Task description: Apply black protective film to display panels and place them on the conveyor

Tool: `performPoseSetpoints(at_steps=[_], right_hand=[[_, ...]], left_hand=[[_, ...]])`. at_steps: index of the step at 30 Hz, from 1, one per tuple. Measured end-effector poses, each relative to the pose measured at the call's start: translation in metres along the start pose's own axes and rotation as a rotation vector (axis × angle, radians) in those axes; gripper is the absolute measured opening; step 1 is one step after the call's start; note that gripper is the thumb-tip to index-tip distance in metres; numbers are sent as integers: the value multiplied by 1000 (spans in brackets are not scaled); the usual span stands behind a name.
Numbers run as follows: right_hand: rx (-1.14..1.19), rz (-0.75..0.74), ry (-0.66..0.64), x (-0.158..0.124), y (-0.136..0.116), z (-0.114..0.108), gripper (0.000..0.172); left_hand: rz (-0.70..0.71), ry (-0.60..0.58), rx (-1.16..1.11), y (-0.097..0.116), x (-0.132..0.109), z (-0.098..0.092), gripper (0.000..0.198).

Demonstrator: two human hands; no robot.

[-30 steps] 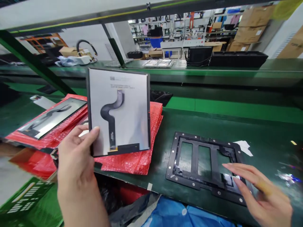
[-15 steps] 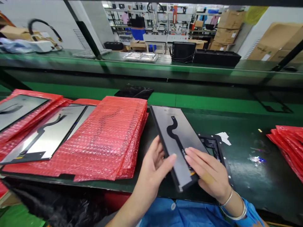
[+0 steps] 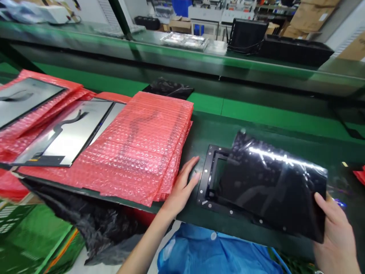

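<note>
Along the near edge of the table point(image 3: 216, 131), the person's right hand point(image 3: 338, 232) is holding the near right corner of a glossy black panel point(image 3: 270, 182). Its grip is closing on that corner with the thumb lying on the top face and the other fingers hidden underneath. The panel is lying across a black fixture frame point(image 3: 207, 179) and covering most of it, so only the frame's left border and near strip are showing; whether it is seated fully is not clear. The left hand point(image 3: 182, 186) is resting palm down on the table between the frame and a stack of red bubble wrap point(image 3: 142, 144). Its grip is standing wide open and holding nothing, with the fingers stretching out just at the frame's left border. Toward the left edge, a silver panel with a dark flex cable point(image 3: 65, 133) is lying face down on more red wrap, and a black bag point(image 3: 168, 88) is sitting behind the stack. A blue garment point(image 3: 213, 255) is showing below the near edge. Beyond the far edge, a raised green shelf point(image 3: 114, 40) is carrying a clear tray point(image 3: 185, 40) and black trays point(image 3: 293, 49), with cardboard boxes point(image 3: 308, 19) standing in the room behind.
</note>
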State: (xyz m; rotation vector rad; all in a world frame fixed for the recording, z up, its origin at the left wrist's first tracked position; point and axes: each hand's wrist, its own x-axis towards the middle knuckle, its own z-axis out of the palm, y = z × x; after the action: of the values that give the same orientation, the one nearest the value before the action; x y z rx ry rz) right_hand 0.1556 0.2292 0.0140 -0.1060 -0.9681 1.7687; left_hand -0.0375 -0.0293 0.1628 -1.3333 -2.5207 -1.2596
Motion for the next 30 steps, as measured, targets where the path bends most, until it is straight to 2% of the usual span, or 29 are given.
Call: performPoseSetpoints(at_steps=[4, 9, 13, 19, 25, 30], right_hand=[[62, 163, -6, -12, -9, 17, 45], [51, 255, 42, -12, -9, 25, 54], [7, 271, 96, -8, -2, 23, 50], [25, 264, 95, -5, 6, 19, 50], [25, 235, 114, -10, 0, 31, 46], [6, 206, 80, -9, -2, 34, 45]], left_hand=[[70, -107, 197, -8, -1, 2, 72], [258, -159, 421, -10, 2, 7, 59], [316, -131, 478, -13, 4, 11, 54], [377, -80, 502, -18, 3, 14, 48], [406, -40, 513, -20, 4, 16, 46], [434, -14, 518, -21, 4, 18, 44]])
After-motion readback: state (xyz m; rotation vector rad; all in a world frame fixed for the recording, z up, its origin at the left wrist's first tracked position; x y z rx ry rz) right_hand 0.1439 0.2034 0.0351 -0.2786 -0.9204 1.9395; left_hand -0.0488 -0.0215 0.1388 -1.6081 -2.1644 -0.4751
